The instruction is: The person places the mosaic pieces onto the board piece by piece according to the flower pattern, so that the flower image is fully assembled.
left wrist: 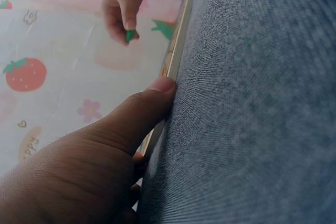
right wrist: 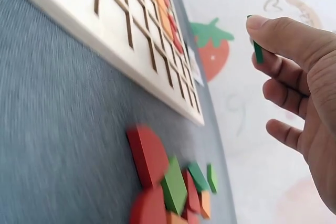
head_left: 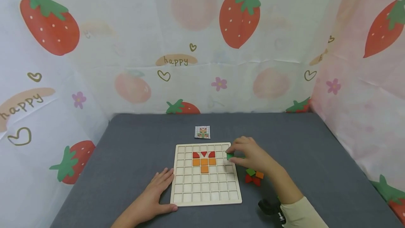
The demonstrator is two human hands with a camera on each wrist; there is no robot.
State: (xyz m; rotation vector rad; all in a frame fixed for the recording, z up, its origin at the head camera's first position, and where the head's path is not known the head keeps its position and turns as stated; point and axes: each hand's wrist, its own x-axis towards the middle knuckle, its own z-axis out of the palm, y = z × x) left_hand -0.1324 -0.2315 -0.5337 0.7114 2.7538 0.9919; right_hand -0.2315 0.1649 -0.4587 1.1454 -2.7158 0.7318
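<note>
A pale wooden grid board (head_left: 205, 187) lies on the table. In its upper middle sit red pieces (head_left: 212, 154) in one row, orange squares (head_left: 204, 162) in the row below, and one more orange square beneath those. My right hand (head_left: 253, 153) pinches a green block (right wrist: 258, 51) between thumb and index finger, above the board's upper right side; its other fingers are loosely bent. My left hand (head_left: 153, 194) rests at the board's left side with fingers spread. Its thumb (left wrist: 152, 95) touches the board's edge in the left wrist view.
Loose red, green and orange blocks (right wrist: 175, 186) lie right of the board, near my right forearm. A small card (head_left: 202, 132) with a coloured grid picture lies behind the board. Strawberry-printed cloth (head_left: 139, 45) hangs behind the grey table (head_left: 133, 143) and along its sides.
</note>
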